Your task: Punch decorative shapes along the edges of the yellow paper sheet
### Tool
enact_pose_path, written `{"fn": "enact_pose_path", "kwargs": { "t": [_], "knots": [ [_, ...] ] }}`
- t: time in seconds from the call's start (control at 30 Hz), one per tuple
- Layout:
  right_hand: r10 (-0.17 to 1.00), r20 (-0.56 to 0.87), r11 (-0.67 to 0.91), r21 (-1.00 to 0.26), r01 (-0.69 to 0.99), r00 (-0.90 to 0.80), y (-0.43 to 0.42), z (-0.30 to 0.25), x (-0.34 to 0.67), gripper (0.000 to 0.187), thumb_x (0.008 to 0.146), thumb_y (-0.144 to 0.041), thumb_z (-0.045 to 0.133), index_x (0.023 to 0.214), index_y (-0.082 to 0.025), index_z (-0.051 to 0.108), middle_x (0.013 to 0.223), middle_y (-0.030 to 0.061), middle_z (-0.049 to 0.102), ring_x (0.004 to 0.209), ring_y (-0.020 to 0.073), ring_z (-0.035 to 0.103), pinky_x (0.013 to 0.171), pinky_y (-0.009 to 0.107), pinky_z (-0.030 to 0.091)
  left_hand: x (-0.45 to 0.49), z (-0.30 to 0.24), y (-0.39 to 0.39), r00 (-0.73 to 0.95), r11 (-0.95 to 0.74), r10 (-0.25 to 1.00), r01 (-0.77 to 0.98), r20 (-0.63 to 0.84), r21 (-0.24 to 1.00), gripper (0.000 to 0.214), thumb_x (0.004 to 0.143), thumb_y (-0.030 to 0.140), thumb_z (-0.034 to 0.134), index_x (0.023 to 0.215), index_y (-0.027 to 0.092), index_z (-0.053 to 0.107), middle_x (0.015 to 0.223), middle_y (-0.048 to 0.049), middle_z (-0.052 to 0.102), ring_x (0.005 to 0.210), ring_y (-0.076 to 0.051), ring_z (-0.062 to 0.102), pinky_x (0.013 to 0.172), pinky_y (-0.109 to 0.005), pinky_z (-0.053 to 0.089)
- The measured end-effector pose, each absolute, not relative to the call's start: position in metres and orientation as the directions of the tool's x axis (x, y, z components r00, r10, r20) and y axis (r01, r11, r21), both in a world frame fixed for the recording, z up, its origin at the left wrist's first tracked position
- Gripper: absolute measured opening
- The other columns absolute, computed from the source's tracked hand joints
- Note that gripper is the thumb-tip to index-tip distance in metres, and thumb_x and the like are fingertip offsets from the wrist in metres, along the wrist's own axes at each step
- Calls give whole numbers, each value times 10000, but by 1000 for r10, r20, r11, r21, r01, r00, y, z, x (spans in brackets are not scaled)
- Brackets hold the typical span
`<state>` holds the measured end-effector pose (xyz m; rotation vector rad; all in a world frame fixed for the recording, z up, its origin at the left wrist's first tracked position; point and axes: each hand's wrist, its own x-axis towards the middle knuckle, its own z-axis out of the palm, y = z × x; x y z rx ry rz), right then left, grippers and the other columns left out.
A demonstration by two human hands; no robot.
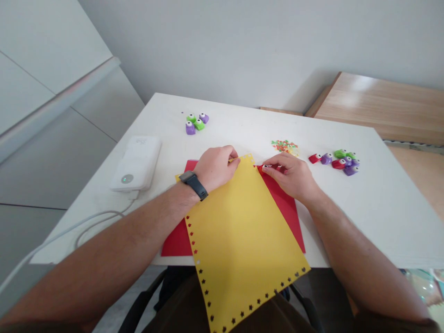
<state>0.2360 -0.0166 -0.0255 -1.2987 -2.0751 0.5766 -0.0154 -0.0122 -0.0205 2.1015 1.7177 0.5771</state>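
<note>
The yellow sheet (pixel 243 222) has dark star-shaped holes bordering its left and near edges. It lies on a plain red sheet (pixel 176 240), on the white table (pixel 243 125). At its far edge is a red punch (pixel 265 167) with a white eye spot. Toward the table's right edge lie orange, green and yellow scraps (pixel 285 146).

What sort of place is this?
Probably a craft corner in a plain room, home or office: a white table carries small coloured paper punches, a yellow sheet with a star-punched border, and a little heap of punched confetti.
</note>
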Motion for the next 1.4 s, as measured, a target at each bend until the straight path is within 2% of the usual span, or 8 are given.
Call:
{"fn": "enact_pose_path", "kwargs": {
  "t": [0.7, 1.4],
  "knots": [
    [887, 309, 461, -632, 623, -342, -16, -29, 237, 65, 940, -262, 770, 979, -263, 823, 977, 32, 781, 840, 197, 690, 778, 374, 552, -15, -17, -13, 161, -164, 985, 818, 55, 552, 173, 972, 338, 638, 1007, 223, 763, 1050, -45, 832, 956, -237, 766, 849, -343, 557],
    [892, 299, 451, -627, 635, -339, -16, -29, 237, 83, 943, -275, 769, 1000, -266, 828, 986, 36, 785, 849, 203, 694, 778, 382, 552, -16, -16, -12, 161, -167, 985, 768, 67, 618, 168, 955, 338, 653, 983, 221, 769, 1042, -49, 831, 964, -231, 766, 861, -340, 566]
  ]
}}
